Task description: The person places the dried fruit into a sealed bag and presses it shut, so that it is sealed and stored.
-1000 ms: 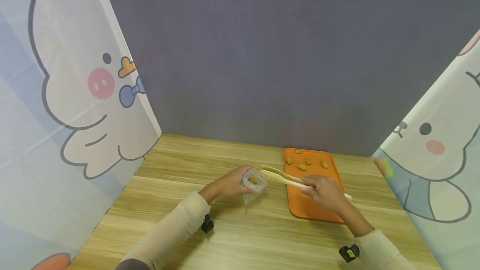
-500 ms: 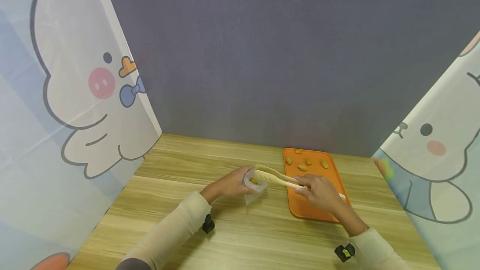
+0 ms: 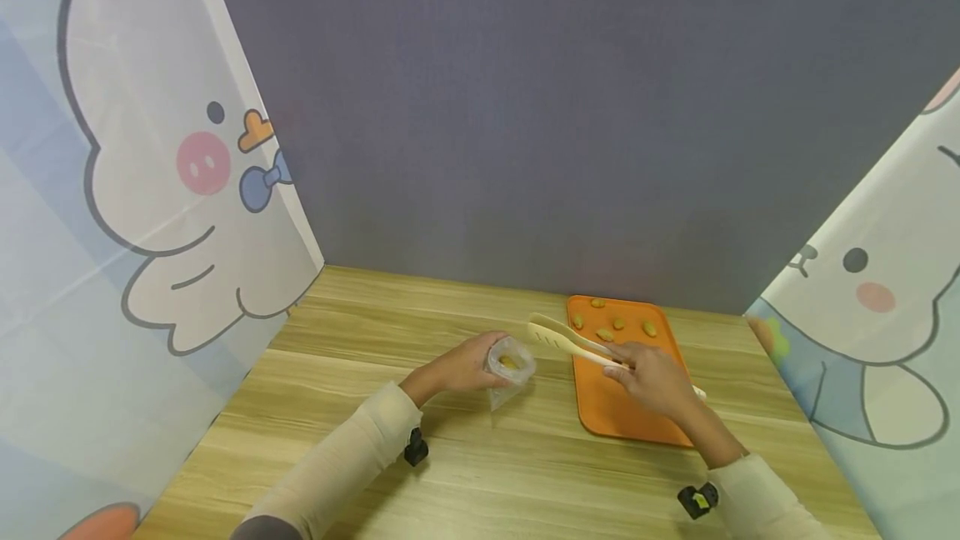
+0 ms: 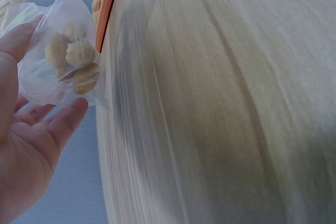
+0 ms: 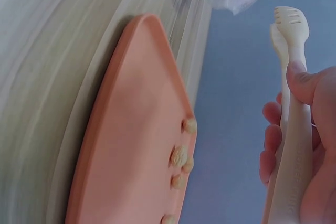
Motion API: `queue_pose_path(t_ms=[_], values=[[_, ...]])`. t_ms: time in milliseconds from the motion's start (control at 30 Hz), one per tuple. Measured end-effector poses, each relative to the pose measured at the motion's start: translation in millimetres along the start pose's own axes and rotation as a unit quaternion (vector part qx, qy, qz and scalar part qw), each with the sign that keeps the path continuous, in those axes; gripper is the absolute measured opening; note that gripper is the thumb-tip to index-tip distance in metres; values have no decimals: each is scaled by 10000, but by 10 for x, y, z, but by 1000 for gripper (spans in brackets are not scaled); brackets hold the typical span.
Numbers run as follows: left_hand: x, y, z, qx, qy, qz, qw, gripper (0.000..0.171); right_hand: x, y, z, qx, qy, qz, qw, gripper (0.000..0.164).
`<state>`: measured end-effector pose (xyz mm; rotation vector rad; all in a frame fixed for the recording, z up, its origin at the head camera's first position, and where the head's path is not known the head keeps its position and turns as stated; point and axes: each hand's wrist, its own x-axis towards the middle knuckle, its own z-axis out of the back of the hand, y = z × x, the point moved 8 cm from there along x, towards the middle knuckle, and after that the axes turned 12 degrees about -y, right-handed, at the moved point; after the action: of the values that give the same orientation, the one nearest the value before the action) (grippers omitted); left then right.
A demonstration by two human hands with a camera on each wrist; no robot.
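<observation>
My left hand [image 3: 468, 363] holds a clear plastic bag [image 3: 513, 386] by its rim, thumb on one side and fingers on the other. The bag's mouth faces up, and several tan, lumpy nuggets [image 4: 79, 59] lie inside it. In my right hand [image 3: 654, 382] I grip cream-coloured tongs [image 5: 294, 103] with slotted tips. Their tips hang in the air between the bag and an orange tray [image 3: 622, 407], slightly apart, and nothing shows between them. Several more nuggets [image 3: 604, 335] lie on the far half of the tray.
The wood-grain table [image 3: 375, 315] carries the tray on its right side. A grey panel [image 3: 487, 123] stands along the back. Cartoon-printed sheets [image 3: 165, 215] rise at the left and right sides.
My right hand first brought the tong tips left to the bag's mouth, then drew them back up and to the right. My left hand and the bag have stayed nearly still.
</observation>
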<state>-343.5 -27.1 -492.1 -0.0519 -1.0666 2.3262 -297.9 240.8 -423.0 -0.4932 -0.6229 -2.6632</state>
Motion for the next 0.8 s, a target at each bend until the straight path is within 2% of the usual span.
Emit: queue_pose_path(t_ms=[100, 300, 500, 800], values=[[-7, 1, 8, 9, 12, 11, 10000, 81, 4, -115, 6, -27, 17, -180, 9998, 50], [-17, -4, 10, 3, 20, 51, 10000, 82, 6, -302, 28, -248, -109, -149, 9995, 49], [-22, -12, 22, 52, -20, 44, 10000, 87, 8, -467, 41, -275, -44, -214, 9994, 48], [-19, -17, 21, 54, -31, -42, 10000, 82, 2, -715, 94, -528, -173, -383, 9977, 49]])
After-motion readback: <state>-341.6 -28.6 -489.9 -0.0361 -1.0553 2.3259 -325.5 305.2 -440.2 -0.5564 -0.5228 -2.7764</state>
